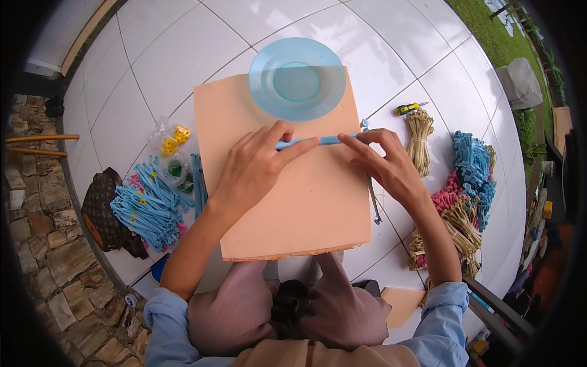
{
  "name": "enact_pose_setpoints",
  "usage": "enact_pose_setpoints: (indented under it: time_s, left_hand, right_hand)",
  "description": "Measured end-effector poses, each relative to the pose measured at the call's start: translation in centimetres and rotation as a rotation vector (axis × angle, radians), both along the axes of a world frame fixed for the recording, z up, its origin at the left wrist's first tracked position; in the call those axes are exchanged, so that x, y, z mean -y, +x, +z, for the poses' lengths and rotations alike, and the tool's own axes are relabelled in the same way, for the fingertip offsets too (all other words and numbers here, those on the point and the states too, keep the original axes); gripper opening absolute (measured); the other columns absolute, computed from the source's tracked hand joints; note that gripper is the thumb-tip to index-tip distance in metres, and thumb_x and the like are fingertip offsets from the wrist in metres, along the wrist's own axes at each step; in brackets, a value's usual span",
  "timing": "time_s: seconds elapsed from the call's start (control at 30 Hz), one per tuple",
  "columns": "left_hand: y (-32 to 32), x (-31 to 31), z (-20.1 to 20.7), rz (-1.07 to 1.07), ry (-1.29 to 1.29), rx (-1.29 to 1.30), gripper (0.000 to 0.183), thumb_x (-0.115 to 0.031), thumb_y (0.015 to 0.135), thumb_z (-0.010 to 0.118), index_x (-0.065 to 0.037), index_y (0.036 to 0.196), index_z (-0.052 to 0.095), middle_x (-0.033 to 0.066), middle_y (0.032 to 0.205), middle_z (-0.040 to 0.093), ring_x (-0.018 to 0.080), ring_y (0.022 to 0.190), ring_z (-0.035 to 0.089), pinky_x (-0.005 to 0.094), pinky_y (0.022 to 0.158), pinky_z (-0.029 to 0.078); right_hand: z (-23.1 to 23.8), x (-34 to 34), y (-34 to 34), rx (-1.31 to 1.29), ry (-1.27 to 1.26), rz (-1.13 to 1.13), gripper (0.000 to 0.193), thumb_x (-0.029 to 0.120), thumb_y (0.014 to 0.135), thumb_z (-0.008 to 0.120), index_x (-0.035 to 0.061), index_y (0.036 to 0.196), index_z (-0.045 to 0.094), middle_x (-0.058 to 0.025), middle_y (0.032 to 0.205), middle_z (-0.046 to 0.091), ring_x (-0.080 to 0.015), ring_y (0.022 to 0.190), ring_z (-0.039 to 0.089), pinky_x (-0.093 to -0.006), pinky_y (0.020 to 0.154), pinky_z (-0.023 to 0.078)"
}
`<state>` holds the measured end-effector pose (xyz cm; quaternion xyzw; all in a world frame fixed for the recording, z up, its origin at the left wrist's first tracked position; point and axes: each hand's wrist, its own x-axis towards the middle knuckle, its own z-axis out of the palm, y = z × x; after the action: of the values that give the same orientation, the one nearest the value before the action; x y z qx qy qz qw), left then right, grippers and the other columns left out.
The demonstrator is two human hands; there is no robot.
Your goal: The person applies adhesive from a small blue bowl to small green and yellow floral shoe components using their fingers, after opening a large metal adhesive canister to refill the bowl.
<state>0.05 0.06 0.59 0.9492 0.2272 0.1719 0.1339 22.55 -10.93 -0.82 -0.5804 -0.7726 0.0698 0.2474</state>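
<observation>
A slim blue plastic stick (pixel 329 140) lies crosswise over a peach-coloured board (pixel 293 202) in front of me. My left hand (pixel 260 150) grips its left part, with the thumb stretched along it and the other fingers bent. My right hand (pixel 382 156) pinches the stick towards its right end, fingers partly curled. Small blue knobs (pixel 365 124) show just beyond the right fingers; whether they belong to this stick I cannot tell. Past my hands, a translucent blue plate (pixel 263 92) rests on the board's far part.
Bundled blue sticks (pixel 143 205) lie left, beside a brown patterned bag (pixel 101 211) and a bag of yellow pieces (pixel 175 139). On the right are beige bundles (pixel 419 140), blue bundles (pixel 472 171), pink ones (pixel 447 194) and a yellow-green screwdriver (pixel 408 108) on white tiles (pixel 379 67).
</observation>
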Motion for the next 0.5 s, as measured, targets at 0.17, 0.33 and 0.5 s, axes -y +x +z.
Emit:
enact_pose_setpoints:
  time_s: [0.17, 0.33, 0.5]
  left_hand:
    - [-0.1, -0.1, -0.2, -0.009, 0.017, 0.013, 0.042, -0.006, 0.069, 0.061, -0.022, 0.107, 0.065, 0.0032, 0.086, 0.047, 0.0199, 0.075, 0.056, 0.0323, 0.066, 0.048]
    - [-0.2, 0.2, -0.6, -0.005, 0.023, 0.061, 0.042, -0.005, 0.069, 0.062, -0.021, 0.107, 0.065, 0.0033, 0.086, 0.047, 0.0196, 0.075, 0.056, 0.0320, 0.065, 0.049]
    - [-0.2, 1.3, -0.5, 0.038, -0.045, 0.092, 0.036, -0.001, 0.072, 0.062, -0.015, 0.105, 0.062, 0.0043, 0.087, 0.048, 0.0190, 0.074, 0.057, 0.0305, 0.061, 0.049]
  right_hand:
    - [0.0, 0.2, 0.1, -0.090, -0.047, -0.025, 0.050, 0.010, 0.079, 0.063, 0.0149, 0.127, 0.048, -0.0056, 0.097, 0.055, -0.0204, 0.083, 0.052, -0.0330, 0.078, 0.044]
    - [-1.3, 0.2, 0.2, -0.602, -0.128, -0.195, 0.046, -0.005, 0.083, 0.052, 0.0072, 0.125, 0.040, -0.0096, 0.103, 0.053, -0.0183, 0.079, 0.052, -0.0306, 0.073, 0.046]
    - [-1.8, 0.7, 0.5, -0.559, -0.102, -0.253, 0.045, -0.009, 0.082, 0.050, 0.0067, 0.123, 0.041, -0.0089, 0.099, 0.055, -0.0166, 0.078, 0.054, -0.0292, 0.070, 0.048]
